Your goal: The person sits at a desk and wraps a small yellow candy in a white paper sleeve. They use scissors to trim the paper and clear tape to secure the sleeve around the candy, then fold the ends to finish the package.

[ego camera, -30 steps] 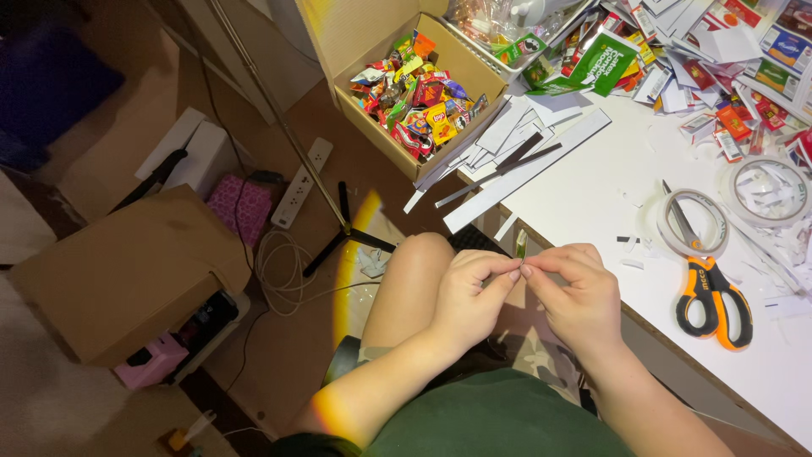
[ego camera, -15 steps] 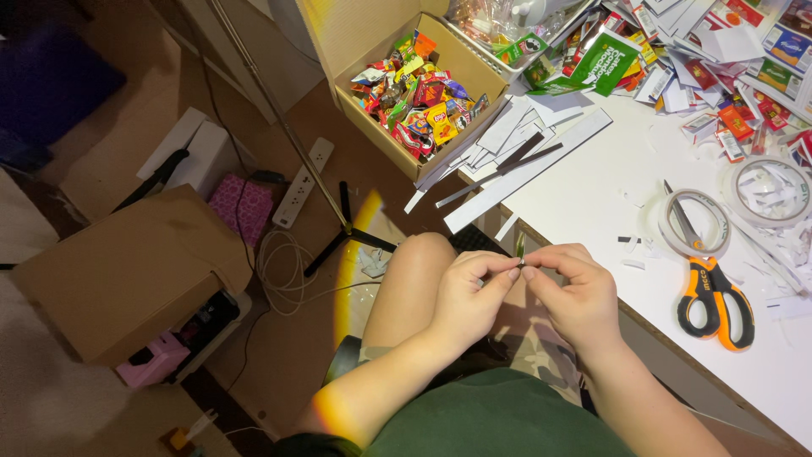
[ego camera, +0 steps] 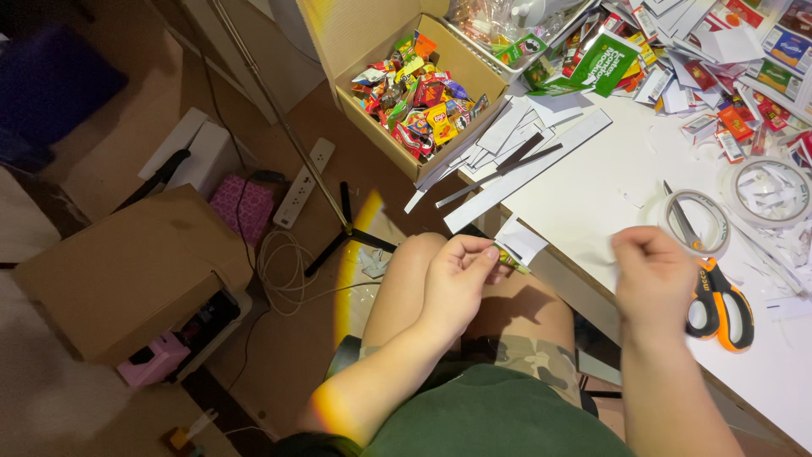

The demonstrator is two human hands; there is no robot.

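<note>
My left hand (ego camera: 459, 279) hovers over my knee and pinches a small green and yellow wrapped piece (ego camera: 510, 257) between thumb and fingertips. My right hand (ego camera: 655, 275) is raised above the edge of the white table (ego camera: 609, 182), fingers curled together as if pinching something tiny; I cannot make out anything in it. Orange-handled scissors (ego camera: 719, 300) lie just right of that hand, beside a clear tape roll (ego camera: 695, 222).
An open cardboard box (ego camera: 372, 135) full of colourful candy wrappers stands on the floor at the table's corner. White paper strips (ego camera: 524, 169) overhang the table edge. Printed cards and packets cover the far table. A closed carton (ego camera: 118, 271), power strip (ego camera: 303, 182) and tripod legs occupy the floor.
My hands were together at the small piece over my lap. The right hand has pulled away to the right, above the table edge, while the left keeps the piece.
</note>
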